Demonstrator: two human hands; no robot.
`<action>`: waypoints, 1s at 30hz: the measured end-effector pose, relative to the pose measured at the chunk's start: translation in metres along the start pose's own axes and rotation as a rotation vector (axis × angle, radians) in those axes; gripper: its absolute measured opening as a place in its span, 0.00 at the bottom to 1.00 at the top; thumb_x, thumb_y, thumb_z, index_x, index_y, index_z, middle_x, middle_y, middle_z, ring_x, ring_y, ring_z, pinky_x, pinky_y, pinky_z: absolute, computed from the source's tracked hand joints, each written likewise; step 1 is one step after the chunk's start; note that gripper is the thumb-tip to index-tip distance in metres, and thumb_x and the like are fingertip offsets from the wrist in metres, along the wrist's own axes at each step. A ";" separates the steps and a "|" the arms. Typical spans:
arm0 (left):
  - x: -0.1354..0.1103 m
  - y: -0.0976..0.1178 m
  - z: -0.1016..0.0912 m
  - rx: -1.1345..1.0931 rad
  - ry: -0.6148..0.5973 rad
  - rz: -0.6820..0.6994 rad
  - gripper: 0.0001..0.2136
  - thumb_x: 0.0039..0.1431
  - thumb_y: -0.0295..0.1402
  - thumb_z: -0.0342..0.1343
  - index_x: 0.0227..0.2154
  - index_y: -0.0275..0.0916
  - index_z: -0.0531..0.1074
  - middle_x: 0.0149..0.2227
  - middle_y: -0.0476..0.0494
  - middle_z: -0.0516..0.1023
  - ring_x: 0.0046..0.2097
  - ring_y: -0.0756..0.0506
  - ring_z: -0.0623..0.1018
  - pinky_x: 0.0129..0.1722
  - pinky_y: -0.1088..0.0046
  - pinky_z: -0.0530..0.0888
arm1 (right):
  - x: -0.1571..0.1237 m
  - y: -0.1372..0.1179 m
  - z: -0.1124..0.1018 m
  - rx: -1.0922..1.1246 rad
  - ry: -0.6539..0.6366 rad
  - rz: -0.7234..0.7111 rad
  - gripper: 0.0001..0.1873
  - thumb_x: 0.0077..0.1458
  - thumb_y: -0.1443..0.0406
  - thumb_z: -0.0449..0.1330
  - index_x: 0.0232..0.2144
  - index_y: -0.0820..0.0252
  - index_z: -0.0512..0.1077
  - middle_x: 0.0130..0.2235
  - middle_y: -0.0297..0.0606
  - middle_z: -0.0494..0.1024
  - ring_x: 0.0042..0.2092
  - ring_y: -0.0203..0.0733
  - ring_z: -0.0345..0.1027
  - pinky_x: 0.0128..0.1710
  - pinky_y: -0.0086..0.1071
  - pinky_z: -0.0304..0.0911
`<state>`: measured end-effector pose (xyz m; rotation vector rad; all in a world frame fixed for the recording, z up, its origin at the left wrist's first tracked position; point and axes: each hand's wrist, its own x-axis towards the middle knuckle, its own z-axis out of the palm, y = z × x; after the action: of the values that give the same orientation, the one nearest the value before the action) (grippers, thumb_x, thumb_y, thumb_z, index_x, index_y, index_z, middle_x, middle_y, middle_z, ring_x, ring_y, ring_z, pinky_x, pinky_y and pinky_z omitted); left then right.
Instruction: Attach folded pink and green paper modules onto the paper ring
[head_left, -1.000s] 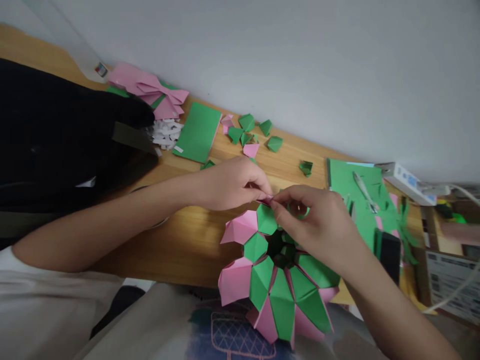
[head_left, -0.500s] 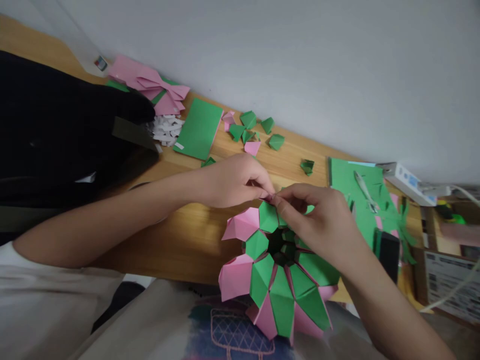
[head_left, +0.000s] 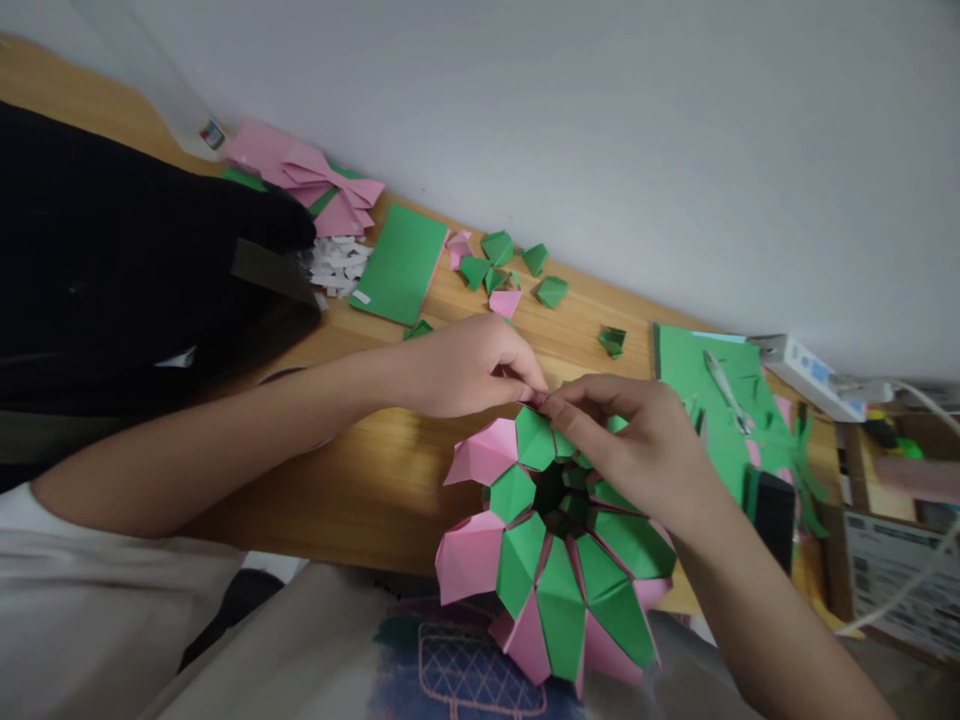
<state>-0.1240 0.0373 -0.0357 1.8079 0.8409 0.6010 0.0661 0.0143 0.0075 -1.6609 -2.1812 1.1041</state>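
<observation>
A ring-shaped paper model (head_left: 559, 600) of folded green and pink pieces hangs over the table's front edge, a dark hole at its middle. At its far rim, my left hand (head_left: 491, 370) pinches the paper edge between thumb and fingers. Close beside those fingertips, my right hand (head_left: 630, 425) has its thumb and forefinger closed on the same rim and covers the model's upper right part. Both sets of fingertips nearly touch, and the exact bit of paper between them is hidden.
Several loose folded pieces (head_left: 553, 291) lie toward the wall. Left of them are a green paper stack (head_left: 401, 262), white scraps (head_left: 339, 264) and a black bag (head_left: 135, 260). At right lie a green sheet (head_left: 679, 375) with a cutter (head_left: 727, 390), a phone (head_left: 772, 515) and a power strip (head_left: 814, 375).
The view has shifted slightly, so the table items sit a little lower. Both hands keep their pinch at the model's far rim, with hardly any movement.
</observation>
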 end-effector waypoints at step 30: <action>0.000 -0.010 0.002 -0.170 0.003 -0.079 0.08 0.55 0.24 0.56 0.32 0.37 0.81 0.35 0.45 0.84 0.36 0.49 0.81 0.34 0.78 0.74 | -0.004 0.008 0.001 0.032 0.100 0.026 0.09 0.43 0.65 0.55 0.17 0.60 0.72 0.18 0.32 0.71 0.21 0.32 0.60 0.22 0.27 0.53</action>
<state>-0.1249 0.0382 -0.0456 1.6137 0.8337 0.6062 0.0731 0.0106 0.0027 -1.6969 -2.0762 1.0328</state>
